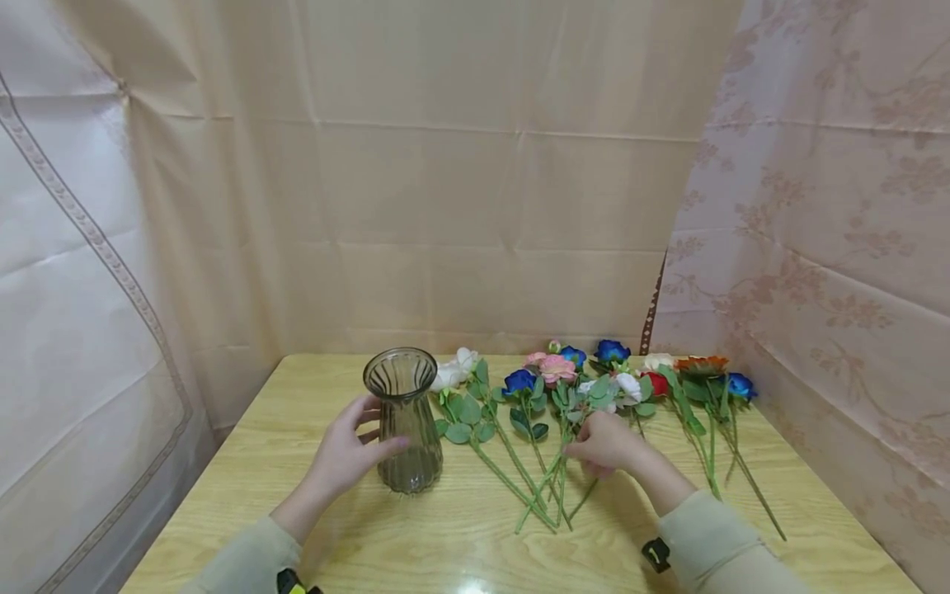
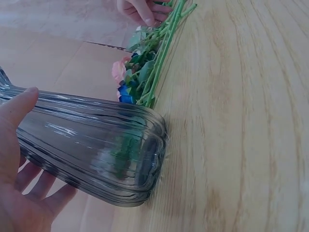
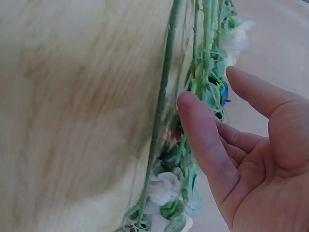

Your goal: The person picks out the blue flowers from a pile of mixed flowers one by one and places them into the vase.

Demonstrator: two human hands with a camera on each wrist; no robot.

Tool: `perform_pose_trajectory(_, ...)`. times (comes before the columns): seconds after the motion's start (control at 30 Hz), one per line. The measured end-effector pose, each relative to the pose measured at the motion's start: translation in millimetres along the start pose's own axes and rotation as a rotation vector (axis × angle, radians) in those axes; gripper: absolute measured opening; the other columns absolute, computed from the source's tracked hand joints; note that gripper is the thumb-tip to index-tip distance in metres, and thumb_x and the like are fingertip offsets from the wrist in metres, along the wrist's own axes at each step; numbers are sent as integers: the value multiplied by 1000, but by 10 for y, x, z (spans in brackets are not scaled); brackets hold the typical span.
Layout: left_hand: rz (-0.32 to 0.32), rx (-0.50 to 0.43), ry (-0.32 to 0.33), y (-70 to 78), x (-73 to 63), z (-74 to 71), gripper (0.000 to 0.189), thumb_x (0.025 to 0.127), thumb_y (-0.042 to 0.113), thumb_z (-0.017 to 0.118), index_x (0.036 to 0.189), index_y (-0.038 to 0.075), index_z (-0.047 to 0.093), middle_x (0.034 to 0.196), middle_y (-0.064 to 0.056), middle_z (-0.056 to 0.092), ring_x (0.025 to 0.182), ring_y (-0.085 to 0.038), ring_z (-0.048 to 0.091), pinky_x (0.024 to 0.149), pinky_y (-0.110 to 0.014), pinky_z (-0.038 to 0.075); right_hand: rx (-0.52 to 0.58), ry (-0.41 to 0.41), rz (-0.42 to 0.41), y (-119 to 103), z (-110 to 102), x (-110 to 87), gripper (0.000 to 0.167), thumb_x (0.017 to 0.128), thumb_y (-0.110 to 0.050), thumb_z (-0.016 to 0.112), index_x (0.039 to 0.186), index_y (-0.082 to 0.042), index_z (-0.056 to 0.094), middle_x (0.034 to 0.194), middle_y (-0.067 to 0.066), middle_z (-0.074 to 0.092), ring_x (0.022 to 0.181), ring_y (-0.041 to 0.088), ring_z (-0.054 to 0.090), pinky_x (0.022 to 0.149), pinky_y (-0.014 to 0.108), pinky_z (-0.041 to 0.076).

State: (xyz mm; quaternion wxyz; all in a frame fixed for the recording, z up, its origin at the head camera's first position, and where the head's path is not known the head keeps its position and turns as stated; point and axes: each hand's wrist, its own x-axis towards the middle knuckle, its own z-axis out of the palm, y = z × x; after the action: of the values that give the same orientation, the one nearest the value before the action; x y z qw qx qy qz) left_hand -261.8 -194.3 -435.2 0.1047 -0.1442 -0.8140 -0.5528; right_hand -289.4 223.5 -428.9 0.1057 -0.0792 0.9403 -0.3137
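The step in hand, as I judge it, is the choosing of one flower from the group while the glass vase [image 1: 419, 464] is kept steady. The vase stands upright on the wooden surface [image 1: 356, 549], to the left of the flowers, with its wide mouth facing up.

The left hand [image 1: 345, 450] holds the vase from its left side: the thumb lies along the near wall of the glass, and the other fingers go around the far side. The right hand [image 1: 612, 441] is above the stems [image 1: 512, 485] in the middle of the group, just beside a white flower [image 1: 628, 388]. In the right wrist view its thumb and index finger are apart, and I see nothing pinched between them. One dark green stem [image 3: 166, 72] passes near the index fingertip; whether they touch, I cannot tell.

The next move calls, I think, for the thumb and index finger to come together on a single stem. Several stems cross each other here, so a neighbour could be pulled along, and a slow lift seems wise.

Both forearms reach forward from the near edge, the left one inclined to the right, the right one inclined to the left, with the right palm turned partly downward.
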Motion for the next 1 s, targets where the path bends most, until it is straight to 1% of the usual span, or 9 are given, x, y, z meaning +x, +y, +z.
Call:
perform_pose_trajectory(0.03, 3, 1, 1, 3, 1, 5, 73, 76, 31, 92, 138, 15, 56, 135, -7, 58, 124, -32, 55, 102, -50, 50, -9, 7, 8, 0, 18, 2, 38, 92, -26, 77, 65, -2, 69, 56, 9, 64, 47, 20, 62, 48, 35, 57)
perform_pose_trajectory(0.17, -1, 0, 8, 9, 13, 20, 75, 75, 33, 93, 137, 14, 56, 135, -7, 58, 124, -32, 55, 103, -49, 49, -25, 13, 41, 4, 90, 16, 35, 90, -27, 79, 67, -3, 69, 58, 10, 65, 48, 21, 65, 47, 33, 58)
perform_pose_trajectory(0.4, -56, -4, 3, 34, 12, 24, 76, 74, 35, 93, 136, 13, 55, 134, -8, 57, 123, -34, 55, 102, -52, 50, -40, 10, 46, 1, 166, 37, 38, 89, -26, 80, 62, -2, 66, 53, 9, 63, 45, 23, 64, 46, 33, 57)
perform_pose_trajectory(0.47, -61, -1, 1, 37, 13, 21, 76, 74, 35, 93, 136, 12, 55, 133, -9, 57, 122, -33, 55, 102, -52, 50, -39, 5, 43, 2, 174, 40, 38, 89, -25, 80, 62, -2, 66, 53, 9, 63, 44, 22, 63, 46, 33, 57)
perform_pose_trajectory(0.67, -74, 13, -2, 39, 6, 15, 73, 75, 33, 93, 134, 12, 56, 132, -8, 58, 121, -32, 56, 100, -51, 51, -18, -18, 30, -17, 192, 43, 37, 90, -23, 78, 62, -2, 67, 52, 8, 63, 44, 22, 64, 46, 32, 57)
perform_pose_trajectory(1.0, -73, 42, -8, 75, 18, 12, 70, 76, 32, 92, 131, 11, 56, 130, -8, 58, 119, -32, 56, 98, -50, 53, 51, -29, 54, -52, 216, 49, 33, 92, -16, 75, 64, -1, 68, 57, 10, 65, 49, 22, 66, 48, 33, 58)
